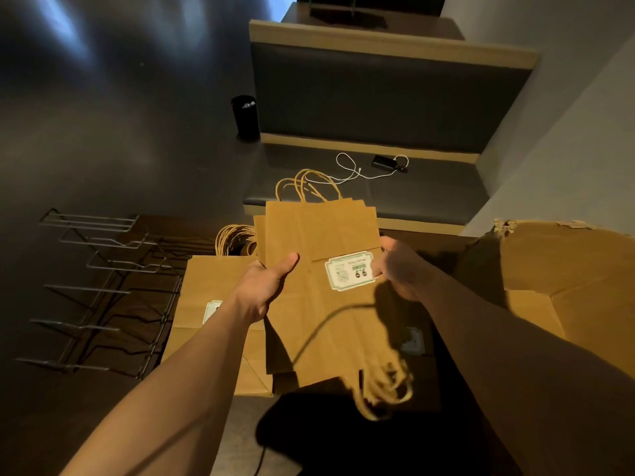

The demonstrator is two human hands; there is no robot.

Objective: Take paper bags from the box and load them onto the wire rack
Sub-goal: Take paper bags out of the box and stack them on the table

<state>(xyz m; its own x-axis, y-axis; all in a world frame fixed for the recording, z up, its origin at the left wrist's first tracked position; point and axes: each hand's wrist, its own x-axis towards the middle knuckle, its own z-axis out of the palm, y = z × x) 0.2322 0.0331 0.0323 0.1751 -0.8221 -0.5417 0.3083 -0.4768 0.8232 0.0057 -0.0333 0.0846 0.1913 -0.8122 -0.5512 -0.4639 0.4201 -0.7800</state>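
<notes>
A thin grey wire rack (103, 290) with angled prongs lay at the far left on the dark surface (86, 400). Just right of it lay flat brown paper bags (209, 286), matte and creased, with twisted paper handles (235, 238) bunched at their far end. The left hand (263, 286) gripped the left edge of a held stack of bags (323, 293), thumb curled over the top face, fingers hidden beneath. The stack sat between both hands, a green-and-white label (350, 274) on its top face, some handles pointing away and others hanging blurred at the near end. The right hand (400, 269) gripped the right edge beside the label; its fingers were shadowed and hard to make out. At the far right stood the open cardboard box (563, 280), its flaps torn, its inside hidden.
</notes>
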